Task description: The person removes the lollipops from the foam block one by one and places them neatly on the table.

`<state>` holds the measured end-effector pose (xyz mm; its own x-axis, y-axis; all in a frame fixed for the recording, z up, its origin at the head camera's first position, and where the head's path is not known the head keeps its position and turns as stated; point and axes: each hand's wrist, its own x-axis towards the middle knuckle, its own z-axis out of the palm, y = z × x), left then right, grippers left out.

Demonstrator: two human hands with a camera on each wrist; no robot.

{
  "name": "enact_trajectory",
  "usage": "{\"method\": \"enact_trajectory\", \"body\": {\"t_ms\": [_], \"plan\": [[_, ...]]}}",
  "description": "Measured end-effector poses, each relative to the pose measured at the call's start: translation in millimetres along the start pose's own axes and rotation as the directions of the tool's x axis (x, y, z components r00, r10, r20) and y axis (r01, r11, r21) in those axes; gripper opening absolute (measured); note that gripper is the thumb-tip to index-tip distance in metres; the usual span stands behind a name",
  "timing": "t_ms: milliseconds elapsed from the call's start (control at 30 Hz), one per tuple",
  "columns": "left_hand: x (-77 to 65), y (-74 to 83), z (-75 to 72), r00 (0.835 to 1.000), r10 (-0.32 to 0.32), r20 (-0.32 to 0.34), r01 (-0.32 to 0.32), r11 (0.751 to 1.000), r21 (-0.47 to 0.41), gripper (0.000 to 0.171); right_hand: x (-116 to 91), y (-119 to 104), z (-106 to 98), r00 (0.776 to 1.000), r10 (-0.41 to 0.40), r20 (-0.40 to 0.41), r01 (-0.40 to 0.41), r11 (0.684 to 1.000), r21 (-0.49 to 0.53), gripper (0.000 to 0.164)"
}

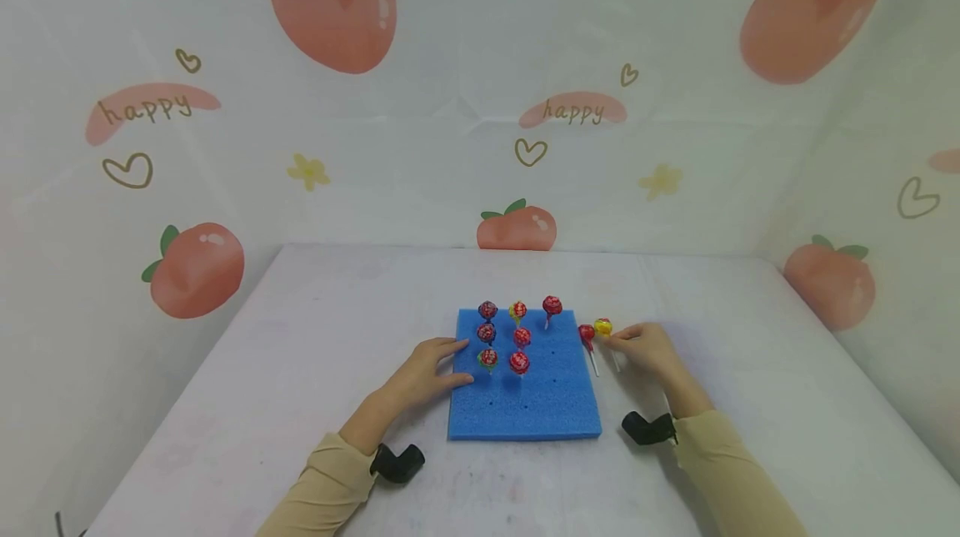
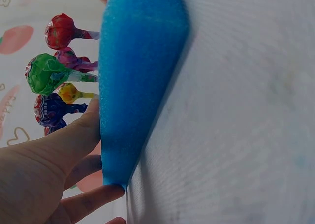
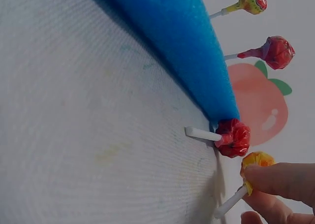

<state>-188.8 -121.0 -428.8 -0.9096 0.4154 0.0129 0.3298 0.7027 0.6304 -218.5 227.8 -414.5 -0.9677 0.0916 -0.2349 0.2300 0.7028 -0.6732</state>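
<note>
A blue foam block [image 1: 558, 404] holds several wrapped lollipops upright in two columns plus one at the back right. My left hand [image 1: 420, 372] rests on the block's left edge, thumb and fingers extended, thumb on the top face. A green-wrapped lollipop [image 2: 47, 74] stands near that thumb. Beyond the block's right side, my right hand [image 1: 648, 349] pinches a yellow lollipop [image 3: 258, 159] between thumb and fingers just at the candy head, its white stick pointing down and away. A red lollipop [image 3: 234, 138] lies on the table between that hand and the block.
Small dark holes dot the front and right part of the foam. The white-covered table [image 1: 337, 320] reaches back to a printed cloth backdrop [image 1: 420, 137]. A black wrist camera [image 1: 399, 464] is strapped to my left wrist, another [image 1: 647, 429] to my right.
</note>
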Motion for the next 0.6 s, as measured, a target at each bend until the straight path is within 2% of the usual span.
{"method": "enact_trajectory", "body": {"t_ms": [300,600], "plan": [[1.0,0.9,0.3,1.0,-0.007,-0.009,0.007,1.0,0.001,0.059,3.1,2.2,2.4,1.0,0.026,-0.013,-0.025,0.999,0.027,0.033],[2.2,-0.4,1.3,1.0,-0.006,-0.011,0.006,1.0,0.009,0.061,6.6,3.8,5.0,0.999,0.04,-0.008,-0.04,0.999,0.0,0.033]]}}
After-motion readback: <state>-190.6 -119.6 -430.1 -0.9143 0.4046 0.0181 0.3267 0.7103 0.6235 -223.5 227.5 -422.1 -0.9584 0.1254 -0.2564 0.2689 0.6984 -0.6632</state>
